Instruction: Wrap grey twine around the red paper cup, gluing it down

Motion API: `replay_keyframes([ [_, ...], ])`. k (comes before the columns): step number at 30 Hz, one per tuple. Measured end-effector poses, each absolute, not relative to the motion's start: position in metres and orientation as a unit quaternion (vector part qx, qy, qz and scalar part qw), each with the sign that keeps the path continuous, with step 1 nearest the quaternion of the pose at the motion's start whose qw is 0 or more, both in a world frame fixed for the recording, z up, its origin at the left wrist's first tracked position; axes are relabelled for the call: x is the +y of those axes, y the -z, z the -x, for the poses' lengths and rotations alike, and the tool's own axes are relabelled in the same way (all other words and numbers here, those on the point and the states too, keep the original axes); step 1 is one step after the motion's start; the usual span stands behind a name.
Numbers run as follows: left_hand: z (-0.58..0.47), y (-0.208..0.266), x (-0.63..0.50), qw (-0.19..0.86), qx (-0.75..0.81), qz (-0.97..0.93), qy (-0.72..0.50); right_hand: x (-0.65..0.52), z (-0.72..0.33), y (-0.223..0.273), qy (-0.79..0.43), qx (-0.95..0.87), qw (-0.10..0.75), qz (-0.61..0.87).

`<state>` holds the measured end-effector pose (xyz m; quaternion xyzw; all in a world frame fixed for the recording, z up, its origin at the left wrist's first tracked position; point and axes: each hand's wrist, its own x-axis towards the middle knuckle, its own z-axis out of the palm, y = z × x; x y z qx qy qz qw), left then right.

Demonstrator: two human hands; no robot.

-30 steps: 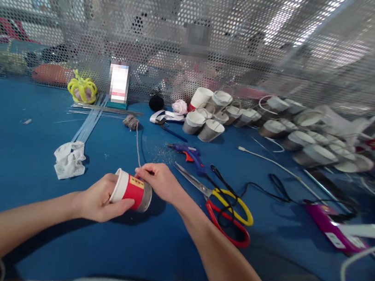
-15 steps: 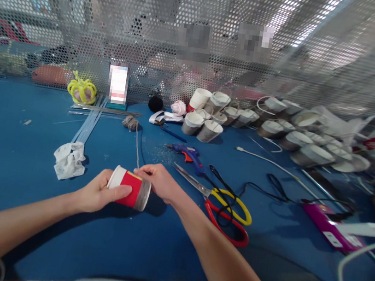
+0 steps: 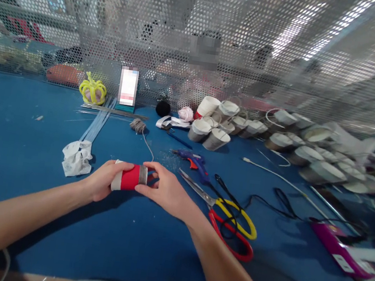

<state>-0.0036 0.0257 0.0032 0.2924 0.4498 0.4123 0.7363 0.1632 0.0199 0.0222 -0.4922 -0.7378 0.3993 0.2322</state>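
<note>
I can see big scissors (image 3: 213, 202) lying open a bit on the blue surface (image 3: 143, 255), one handle yellow, one red, with a black cord (image 3: 233, 208) looped across them. Blue glue gun (image 3: 194, 159) is just past the blades. Further back I've got a lit phone (image 3: 128, 86) propped upright, screen blurred out, a yellow pumpkin-shaped thing (image 3: 92, 90) left of it, plus a black ball (image 3: 163, 108), all in front of a perforated metal screen (image 3: 177, 13).
</note>
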Motion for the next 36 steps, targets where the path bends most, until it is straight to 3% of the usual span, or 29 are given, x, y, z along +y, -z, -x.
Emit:
replay_keyframes([
  [8,0.003,-0.004,0.020,0.706,0.447,-0.334,-0.436,0.024,-0.162,-0.018,-0.503,-0.681,0.282,0.451],
  [19,0.010,-0.001,0.014,0.642,0.383,-0.531,-0.399,0.024,-0.161,-0.022,-0.597,-0.597,0.314,0.435],
  [32,0.020,-0.010,0.016,0.410,0.320,-0.782,-0.343,0.029,-0.163,-0.016,-0.740,-0.462,0.307,0.380],
  [36,0.021,-0.008,0.022,0.480,0.336,-0.734,-0.343,0.028,-0.163,-0.019,-0.658,-0.523,0.343,0.420],
])
